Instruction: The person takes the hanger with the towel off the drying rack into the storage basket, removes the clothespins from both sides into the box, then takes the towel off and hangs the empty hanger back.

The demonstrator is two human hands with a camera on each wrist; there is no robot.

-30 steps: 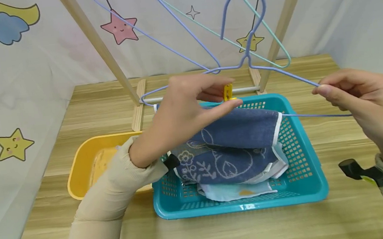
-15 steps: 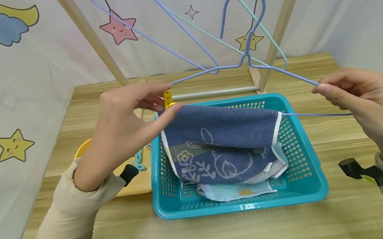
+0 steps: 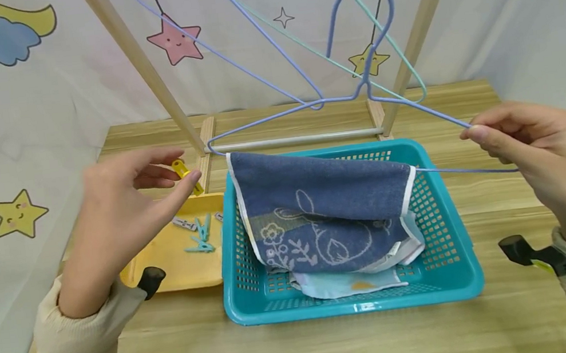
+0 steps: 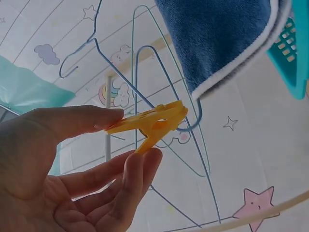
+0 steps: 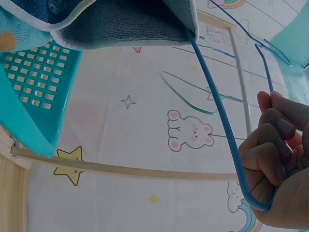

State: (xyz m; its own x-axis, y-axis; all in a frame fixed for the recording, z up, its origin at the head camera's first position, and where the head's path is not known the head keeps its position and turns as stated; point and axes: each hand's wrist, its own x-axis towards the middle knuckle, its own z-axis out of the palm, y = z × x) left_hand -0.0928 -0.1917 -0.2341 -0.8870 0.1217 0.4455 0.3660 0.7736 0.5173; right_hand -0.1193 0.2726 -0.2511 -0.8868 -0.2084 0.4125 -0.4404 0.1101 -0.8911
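Observation:
Between thumb and fingers, my left hand [image 3: 130,198] pinches a yellow clothespin [image 4: 154,123], left of the hanger's left end. In the left wrist view the thumb and fingertips press its two handles. My right hand [image 3: 545,154] grips the right end of a blue clothes hanger [image 3: 423,108], whose hook points up. Over the hanger's bottom bar hangs a dark blue towel [image 3: 325,180] with white edging and a pale rabbit and flower pattern. The towel hangs above a teal basket [image 3: 354,307]; a light-coloured cloth [image 3: 348,282] lies in the basket.
A yellow tray [image 3: 169,275] left of the basket holds teal clothespins [image 3: 202,228] and grey ones [image 3: 184,223]. Behind stands a wooden rack [image 3: 147,70] with a metal bar [image 3: 295,140] low down. More hangers [image 3: 251,24] hang at the back.
My left hand has moved left with the yellow clothespin, past the hanger's left end, uncovering the towel's left edge and the tray. The right hand and hanger have stayed nearly still.

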